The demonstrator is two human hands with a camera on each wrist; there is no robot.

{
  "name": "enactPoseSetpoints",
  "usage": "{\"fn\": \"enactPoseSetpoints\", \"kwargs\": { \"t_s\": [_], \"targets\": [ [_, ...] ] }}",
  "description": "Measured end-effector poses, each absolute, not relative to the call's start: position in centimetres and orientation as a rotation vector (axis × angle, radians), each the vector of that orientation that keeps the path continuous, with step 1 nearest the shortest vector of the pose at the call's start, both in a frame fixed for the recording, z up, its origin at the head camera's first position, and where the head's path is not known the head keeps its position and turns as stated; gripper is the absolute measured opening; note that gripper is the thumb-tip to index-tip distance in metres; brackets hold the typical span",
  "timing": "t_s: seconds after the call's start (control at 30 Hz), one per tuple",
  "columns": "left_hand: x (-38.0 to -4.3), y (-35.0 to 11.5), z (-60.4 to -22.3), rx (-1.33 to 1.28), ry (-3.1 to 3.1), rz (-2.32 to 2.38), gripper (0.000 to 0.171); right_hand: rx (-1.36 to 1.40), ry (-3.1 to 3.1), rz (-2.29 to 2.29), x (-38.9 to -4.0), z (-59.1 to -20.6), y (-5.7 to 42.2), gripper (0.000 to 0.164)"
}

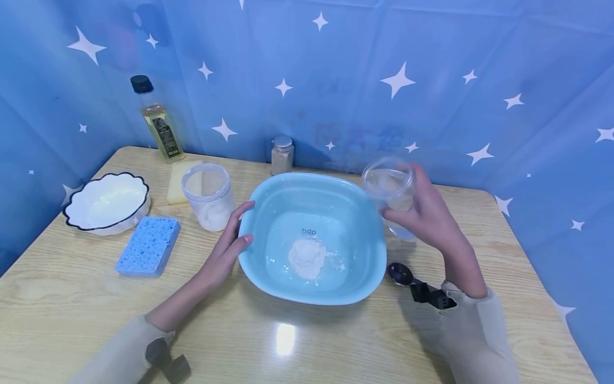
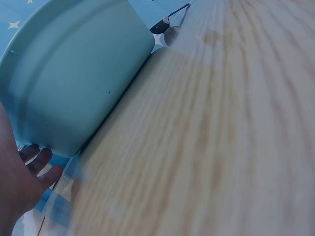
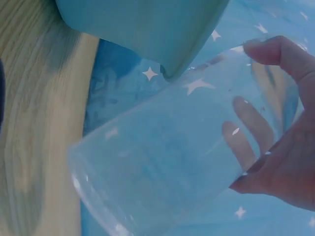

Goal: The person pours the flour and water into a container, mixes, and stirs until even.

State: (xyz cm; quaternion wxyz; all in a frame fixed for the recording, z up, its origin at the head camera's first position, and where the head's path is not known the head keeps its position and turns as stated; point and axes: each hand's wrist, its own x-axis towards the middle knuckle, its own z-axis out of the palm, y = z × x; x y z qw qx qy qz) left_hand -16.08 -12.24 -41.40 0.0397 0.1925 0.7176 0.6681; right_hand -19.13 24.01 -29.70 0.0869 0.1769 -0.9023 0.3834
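A light-blue basin point(image 1: 355, 266) stands mid-table with a mound of white powder point(image 1: 307, 258) in it; a pale, wet-looking patch spreads right of the mound. My left hand point(image 1: 227, 242) grips the basin's left rim, and in the left wrist view several fingers point(image 2: 42, 164) show against the outer wall. By the right rim, my right hand point(image 1: 424, 210) holds a clear cup point(image 1: 386, 184) up off the table, tilted. The right wrist view shows the see-through cup point(image 3: 152, 142) between thumb and fingers; whether liquid is inside, I cannot tell.
Left of the basin are a jar point(image 1: 211, 208) of white powder, a blue sponge point(image 1: 148, 246), a pale yellow block point(image 1: 178, 184) and a scalloped white bowl point(image 1: 107, 202). Behind stand an oil bottle point(image 1: 163, 130) and a small shaker point(image 1: 282, 154). A black spoon point(image 1: 400, 274) lies at right.
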Motion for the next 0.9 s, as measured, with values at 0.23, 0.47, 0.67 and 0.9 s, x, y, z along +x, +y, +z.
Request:
{"fn": "enactPoseSetpoints", "kwargs": {
  "t_s": [0.23,0.47,0.67,0.9],
  "targets": [
    [-16.1,-12.2,-41.4,0.594,2.207,2.051,0.055,0.443,-2.565,1.365,-19.7,-29.9,24.8,0.079],
    [-16.1,-12.1,-41.4,0.599,2.202,2.065,0.055,0.297,-2.487,1.403,-20.5,-30.4,25.2,0.074],
    [-16.1,-12.1,-41.5,0.609,2.196,2.060,0.054,0.171,-2.490,1.431,-20.9,-30.9,25.8,0.075],
    [-16.0,-12.1,-41.3,0.605,2.202,2.059,0.054,0.084,-2.479,1.402,-21.3,-31.2,26.4,0.083]
  ]
}}
